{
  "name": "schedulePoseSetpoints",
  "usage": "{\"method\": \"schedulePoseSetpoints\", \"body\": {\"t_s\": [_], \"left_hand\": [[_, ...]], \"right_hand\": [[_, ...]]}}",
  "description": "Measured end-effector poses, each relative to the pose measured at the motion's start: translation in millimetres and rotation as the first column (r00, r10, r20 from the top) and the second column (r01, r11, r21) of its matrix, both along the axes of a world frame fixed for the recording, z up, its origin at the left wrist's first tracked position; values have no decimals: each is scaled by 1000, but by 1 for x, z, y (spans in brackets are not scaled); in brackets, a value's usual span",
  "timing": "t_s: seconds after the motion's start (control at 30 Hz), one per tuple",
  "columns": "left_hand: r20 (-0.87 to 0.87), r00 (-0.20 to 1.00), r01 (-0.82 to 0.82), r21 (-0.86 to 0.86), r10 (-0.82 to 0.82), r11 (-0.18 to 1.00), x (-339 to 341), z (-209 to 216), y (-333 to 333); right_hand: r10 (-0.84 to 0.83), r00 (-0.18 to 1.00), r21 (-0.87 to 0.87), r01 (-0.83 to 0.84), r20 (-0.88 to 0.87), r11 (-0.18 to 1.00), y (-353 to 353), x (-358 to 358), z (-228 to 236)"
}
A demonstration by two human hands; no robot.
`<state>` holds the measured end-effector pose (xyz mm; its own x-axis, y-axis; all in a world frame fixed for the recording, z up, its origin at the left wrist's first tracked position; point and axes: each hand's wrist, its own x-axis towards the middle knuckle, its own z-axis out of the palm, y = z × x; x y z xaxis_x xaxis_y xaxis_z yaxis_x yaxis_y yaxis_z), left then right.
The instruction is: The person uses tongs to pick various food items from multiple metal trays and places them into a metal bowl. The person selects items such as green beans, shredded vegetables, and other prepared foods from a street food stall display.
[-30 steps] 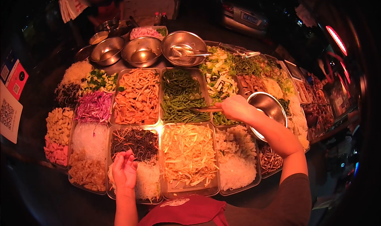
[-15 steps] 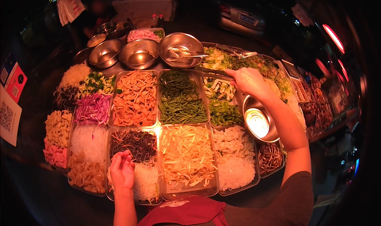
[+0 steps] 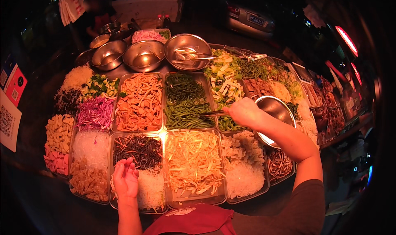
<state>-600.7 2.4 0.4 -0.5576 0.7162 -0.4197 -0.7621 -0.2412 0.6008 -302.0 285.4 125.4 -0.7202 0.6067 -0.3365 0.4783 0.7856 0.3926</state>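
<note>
1. right hand (image 3: 243, 112): fingers clamped on the dark tongs (image 3: 215, 113).
2. tongs: one pair, pointing left, ends over the green beans (image 3: 187, 118), at the right side of their tray (image 3: 210, 95). ends apart or together, touching or just above: cannot tell.
3. left hand (image 3: 126, 180): fingers loosely curled, clamped on nothing; raised beside dark shreds (image 3: 138, 151) and pale noodles (image 3: 153, 189).
4. metal bowl (image 3: 277, 107): one, partly behind the right forearm (image 3: 285, 136); support hidden.
5. step in hand, as judged: taking green beans with the tongs.
6. next move, as judged: calls for a firm pinch, a lift clear of the leafy greens (image 3: 227, 123), then a turn toward the bowl.
</note>
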Motion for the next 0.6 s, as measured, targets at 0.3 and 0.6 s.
{"method": "schedulePoseSetpoints", "body": {"t_s": [0.3,0.6], "left_hand": [[15,1000,19,14,-19,1000,0,0,4],[5,999,-44,-27,44,999,-8,-1,-7]], "right_hand": [[-103,981,119,124,-166,985,31,-1,44],[-269,962,-77,272,56,959,76,-23,-31]]}}
